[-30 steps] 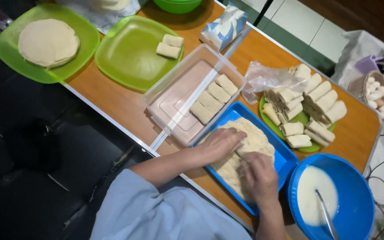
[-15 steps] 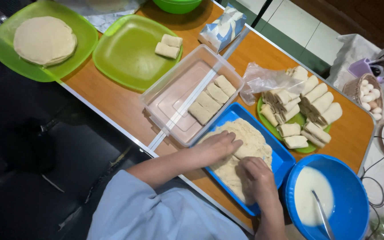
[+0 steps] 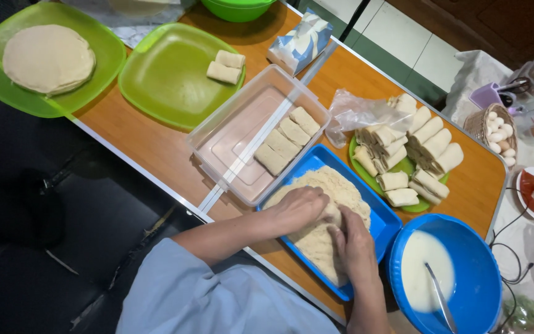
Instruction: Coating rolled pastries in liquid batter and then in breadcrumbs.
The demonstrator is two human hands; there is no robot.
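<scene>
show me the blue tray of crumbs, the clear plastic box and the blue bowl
blue tray (image 3: 383, 221), head view, bare right rim.
clear plastic box (image 3: 230, 143), head view, empty floor.
blue bowl (image 3: 483, 272), head view, inner wall.

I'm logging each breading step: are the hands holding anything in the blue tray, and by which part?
Both the left hand and right hand press into the crumbs in the blue tray, apparently cupping a pale roll between them; the exact hold is hidden.
</scene>
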